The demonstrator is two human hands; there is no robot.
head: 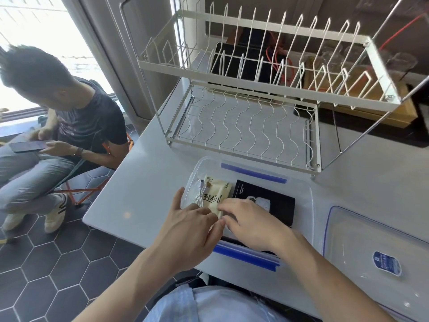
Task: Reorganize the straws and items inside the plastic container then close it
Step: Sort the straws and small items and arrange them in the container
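A clear plastic container with blue clip flaps stands open on the white counter. Inside lie a cream packet printed "MINI", a white cable at its left end, and a black box to the right. My left hand reaches over the container's near left corner, fingers spread, fingertips on the packet's near end. My right hand rests over the middle, fingers curled down onto the packet and the black box's edge. Whether either hand grips anything is hidden. The clear lid lies to the right.
A white wire dish rack stands just behind the container. A person sits on a folding chair to the left of the counter, holding a phone. The counter's left edge drops to a dark hexagon-tiled floor.
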